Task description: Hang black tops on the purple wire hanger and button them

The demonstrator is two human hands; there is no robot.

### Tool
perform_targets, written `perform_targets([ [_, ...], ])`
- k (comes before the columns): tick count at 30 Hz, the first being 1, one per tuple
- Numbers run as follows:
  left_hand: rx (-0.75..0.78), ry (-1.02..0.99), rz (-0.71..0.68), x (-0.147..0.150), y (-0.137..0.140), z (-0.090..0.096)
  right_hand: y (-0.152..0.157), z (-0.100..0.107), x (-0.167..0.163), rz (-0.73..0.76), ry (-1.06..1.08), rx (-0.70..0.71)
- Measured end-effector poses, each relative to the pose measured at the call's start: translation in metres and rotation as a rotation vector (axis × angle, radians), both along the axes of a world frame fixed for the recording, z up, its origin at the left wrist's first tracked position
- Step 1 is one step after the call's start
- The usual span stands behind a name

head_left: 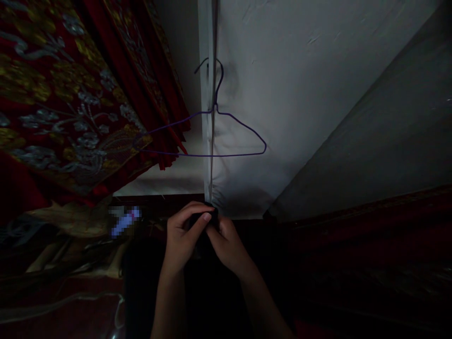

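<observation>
My left hand point(181, 235) and my right hand point(228, 245) meet low in the middle of the head view. Both are closed on a small black item point(214, 214), with the thumbs close together on top. Its kind cannot be made out in the dim light, and fingers cover most of it. Beyond my hands, a thin purple clothes hanger point(233, 155) hangs by its hook over a narrow pale strip point(208, 28) on the wall. No garment is on the hanger, and neither hand touches it.
Red fabric point(52, 75) with gold and silver embroidery hangs at the upper left, overlapping the hanger's left end. A pale wall point(300, 70) rises behind. Bundled, poorly lit items point(77, 219) lie at the lower left beside a pale cord point(70, 299). Dark red fabric point(370, 235) runs along the right.
</observation>
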State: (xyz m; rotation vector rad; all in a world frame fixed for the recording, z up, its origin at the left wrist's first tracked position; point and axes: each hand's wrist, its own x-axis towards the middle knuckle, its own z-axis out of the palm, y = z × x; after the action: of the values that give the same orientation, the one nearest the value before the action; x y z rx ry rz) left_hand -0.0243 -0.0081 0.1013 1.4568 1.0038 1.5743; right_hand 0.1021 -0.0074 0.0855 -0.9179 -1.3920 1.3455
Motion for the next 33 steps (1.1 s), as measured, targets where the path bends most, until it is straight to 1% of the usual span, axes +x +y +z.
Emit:
perform_targets([
  [1,-0.006,0.038,0.002,-0.003,0.000,0.000,0.000,0.002,-0.001,-0.011,0.002,-0.051],
  [2,-0.022,0.064,0.006,-0.006,0.000,-0.002,-0.001,0.003,-0.002,-0.033,0.004,-0.137],
  [4,-0.067,0.077,-0.011,-0.015,0.003,-0.009,0.001,0.005,-0.001,-0.070,0.004,-0.362],
  [5,-0.099,0.071,-0.044,-0.019,0.005,-0.015,0.003,0.005,0.000,-0.076,0.012,-0.462],
  [6,-0.139,0.065,-0.093,-0.024,0.007,-0.022,0.005,0.005,0.001,-0.064,0.030,-0.531],
  [8,-0.240,0.084,-0.212,-0.031,0.010,-0.038,0.013,0.006,0.006,0.017,0.080,-0.594],
  [10,-0.348,0.169,-0.316,-0.035,0.012,-0.056,0.022,0.010,0.015,0.131,0.094,-0.621],
  [12,-0.410,0.318,-0.395,-0.037,0.010,-0.074,0.031,0.020,0.028,0.236,0.020,-0.655],
  [14,-0.409,0.475,-0.486,-0.040,0.007,-0.089,0.040,0.035,0.045,0.330,-0.138,-0.644],
  [16,-0.366,0.608,-0.535,-0.048,0.004,-0.100,0.047,0.053,0.062,0.474,-0.338,-0.541],
  [17,-0.345,0.669,-0.527,-0.054,0.002,-0.104,0.052,0.061,0.069,0.552,-0.426,-0.460],
  [19,-0.327,0.780,-0.462,-0.070,0.002,-0.107,0.062,0.076,0.078,0.665,-0.523,-0.270],
  [20,-0.337,0.821,-0.428,-0.080,0.003,-0.105,0.069,0.080,0.080,0.681,-0.535,-0.167],
  [21,-0.352,0.847,-0.401,-0.090,0.004,-0.102,0.076,0.083,0.081,0.671,-0.540,-0.059],
  [23,-0.377,0.854,-0.339,-0.110,0.008,-0.089,0.094,0.083,0.081,0.597,-0.572,0.161],
  [25,-0.364,0.854,-0.237,-0.126,0.011,-0.073,0.114,0.080,0.082,0.507,-0.659,0.317],
  [27,-0.323,0.899,-0.165,-0.135,0.013,-0.055,0.132,0.077,0.086,0.432,-0.752,0.385],
  [28,-0.306,0.936,-0.156,-0.137,0.013,-0.048,0.139,0.077,0.088,0.402,-0.785,0.404],
  [30,-0.294,1.005,-0.186,-0.138,0.013,-0.037,0.149,0.080,0.092,0.328,-0.838,0.462],
  [33,-0.337,1.041,-0.264,-0.137,0.017,-0.030,0.154,0.087,0.092,0.171,-0.897,0.577],
])
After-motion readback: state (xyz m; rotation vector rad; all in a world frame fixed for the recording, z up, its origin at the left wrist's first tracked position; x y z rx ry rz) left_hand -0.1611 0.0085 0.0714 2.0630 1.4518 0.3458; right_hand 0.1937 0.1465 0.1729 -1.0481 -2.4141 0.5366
